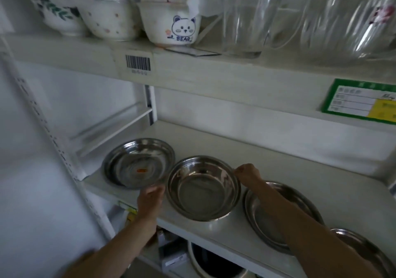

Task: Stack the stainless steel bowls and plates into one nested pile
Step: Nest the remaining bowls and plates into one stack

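Steel ware on shelf: four pieces lie in a row along the white shelf (pixel 278 170), running from far left to near right.
Piece in hand: your middle bowl (pixel 203 188) sits between your two hands, upright, its base on or just above the shelf; which, I cannot tell.
Left hand (pixel 150 202): at the bowl's left rim, fingers curled towards the edge; whether they actually clamp it is hidden.
Right hand (pixel 248 173): pinching the bowl's far right rim between thumb and fingertips.
Left neighbour: the orange-stickered bowl (pixel 138 163) lies just beside the held bowl, to the left and slightly farther back; rims almost touching.
Right neighbours: a shallow plate (pixel 263 217) lies under your right forearm, and a second plate (pixel 364 250) sits at the near right corner, partly cut off.
Governing relation: the stickered bowl lies left of both hands, nearer your left one; the plates lie right and nearer to you.
Judgement: no pieces are nested yet; the shortest move is a lift and a short carry left.
Risk: rims may clash on so short a transfer.
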The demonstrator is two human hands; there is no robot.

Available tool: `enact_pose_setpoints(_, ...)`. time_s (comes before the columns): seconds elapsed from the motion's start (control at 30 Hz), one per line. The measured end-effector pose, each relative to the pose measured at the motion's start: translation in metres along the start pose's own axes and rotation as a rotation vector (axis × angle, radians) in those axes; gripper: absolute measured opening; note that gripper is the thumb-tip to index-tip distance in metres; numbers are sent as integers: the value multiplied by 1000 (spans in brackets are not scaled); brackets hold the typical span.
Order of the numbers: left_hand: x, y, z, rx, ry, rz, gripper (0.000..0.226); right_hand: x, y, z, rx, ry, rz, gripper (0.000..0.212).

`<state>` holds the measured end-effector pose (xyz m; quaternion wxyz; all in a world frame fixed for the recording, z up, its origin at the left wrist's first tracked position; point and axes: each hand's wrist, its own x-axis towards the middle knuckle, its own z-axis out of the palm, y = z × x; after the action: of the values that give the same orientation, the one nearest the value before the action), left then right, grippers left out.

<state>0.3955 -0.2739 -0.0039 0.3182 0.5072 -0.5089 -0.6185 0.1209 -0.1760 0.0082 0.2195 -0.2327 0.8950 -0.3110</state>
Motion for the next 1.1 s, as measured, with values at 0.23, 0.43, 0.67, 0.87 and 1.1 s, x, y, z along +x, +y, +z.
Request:
enact_pose_setpoints(0.23, 26, -14, 13, -46, -35, -149, 16, 21, 2, 19, 21, -12, 74, 44)
enact_pose_setpoints(0.43, 35, -24, 19, -57, 0, -137, 15, 25, 7, 29, 39, 47, 38, 25)
enact_pose_setpoints(0.67, 38, -27, 21, -57, -22, -99, 14, 27, 9, 25, 60, 84, 21, 18)
enact_pose_setpoints(0.87, 33, -2, 19, -109, -66, 28, 23, 31, -15, 3, 170, 163, -52, 19)
enact_pose_setpoints(1.1, 49, 46, -2, -209, 7, 106, 28, 40, -88, -3, 371, 206, -188, 14)
